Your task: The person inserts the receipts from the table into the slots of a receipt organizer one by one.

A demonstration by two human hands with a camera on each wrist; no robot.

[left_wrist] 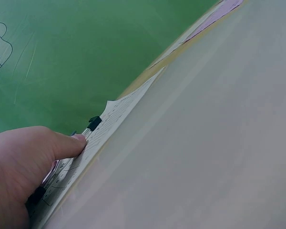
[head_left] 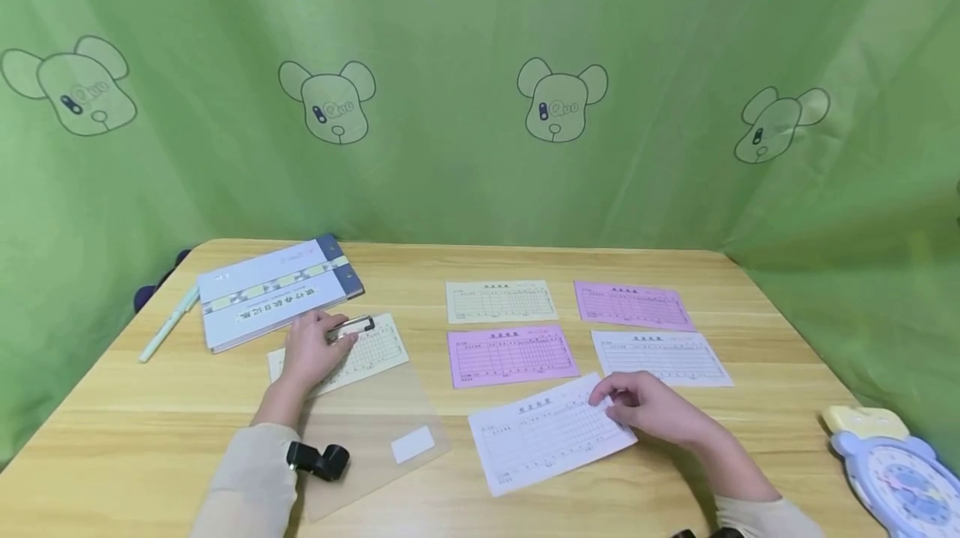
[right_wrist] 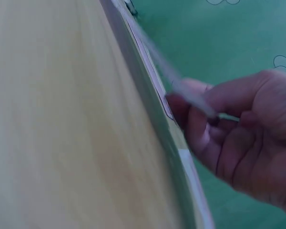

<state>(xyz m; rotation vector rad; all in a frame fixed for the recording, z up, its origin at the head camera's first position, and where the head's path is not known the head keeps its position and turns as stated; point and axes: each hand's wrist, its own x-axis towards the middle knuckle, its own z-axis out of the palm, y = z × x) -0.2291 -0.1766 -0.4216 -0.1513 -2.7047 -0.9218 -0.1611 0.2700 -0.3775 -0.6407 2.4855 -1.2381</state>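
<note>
My left hand [head_left: 311, 351] grips the metal clip [head_left: 360, 326] of a clear clipboard [head_left: 367, 471], its thumb along the clip in the left wrist view. A cream printed slip [head_left: 386, 346] lies at the board's top, under the clip; its middle is covered by the hand. A white label [head_left: 412, 444] is on the board's lower right. My right hand [head_left: 656, 409] pinches a white printed slip [head_left: 543, 438] by its right edge. In the right wrist view that slip [right_wrist: 157, 57] appears edge-on between thumb and fingers, tilted above the wooden table [right_wrist: 86, 119].
Behind the held slip lie a cream slip [head_left: 498, 302], two pink slips [head_left: 513, 356] and a white slip [head_left: 660, 357]. A blue-white account book [head_left: 273, 296] and a pale green pen [head_left: 168, 326] sit at left. A blue toy clock [head_left: 907, 475] stands at right. Green curtain [head_left: 450, 180] hangs behind.
</note>
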